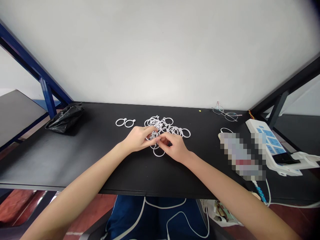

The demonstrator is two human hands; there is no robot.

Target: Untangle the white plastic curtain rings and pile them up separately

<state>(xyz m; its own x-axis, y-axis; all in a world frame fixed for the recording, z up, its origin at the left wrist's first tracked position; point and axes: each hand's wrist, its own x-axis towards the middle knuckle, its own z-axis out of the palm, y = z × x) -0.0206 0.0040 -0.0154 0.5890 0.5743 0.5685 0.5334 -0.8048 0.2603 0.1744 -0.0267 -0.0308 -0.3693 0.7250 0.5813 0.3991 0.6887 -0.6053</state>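
A tangled heap of white plastic curtain rings (156, 124), each with a small eyelet, lies mid-table. My left hand (137, 138) reaches into its near left side, thumb and fingers closed around rings there. From the right comes my right hand (176, 146), its thumb and forefinger pinched together at the left fingertips on a ring. The fingers partly hide the small parts between them. One ring (159, 156) shows just below the fingertips. Apart from the heap, to the left, lie two more rings (129, 127) side by side.
A black plastic bag (65, 119) sits on the black table (75, 160) at far left. Eyeglasses (231, 116), a blurred-out phone-like object (237, 155) and a white power strip (271, 140) are at right. White cables hang over my lap. A pale wall stands behind.
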